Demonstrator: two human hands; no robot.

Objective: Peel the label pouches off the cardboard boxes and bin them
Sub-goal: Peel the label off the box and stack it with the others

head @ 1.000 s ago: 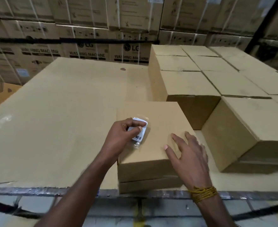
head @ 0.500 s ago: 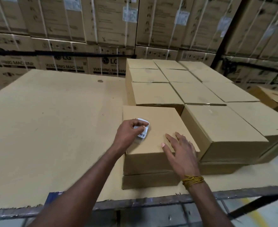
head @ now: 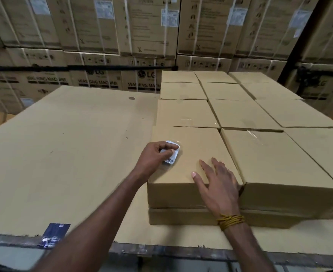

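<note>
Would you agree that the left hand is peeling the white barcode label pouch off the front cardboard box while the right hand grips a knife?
Not quite: in the head view the right hand holds no knife; it rests open-fingered on the front cardboard box. The left hand does pinch the white barcode label pouch.

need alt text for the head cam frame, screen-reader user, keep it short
A person's left hand pinches a white barcoded label pouch on top of the nearest cardboard box, while the right hand rests flat, fingers spread, on the same box. More plain boxes sit in rows behind it on a large cardboard sheet, with washing machine cartons stacked beyond.
</note>
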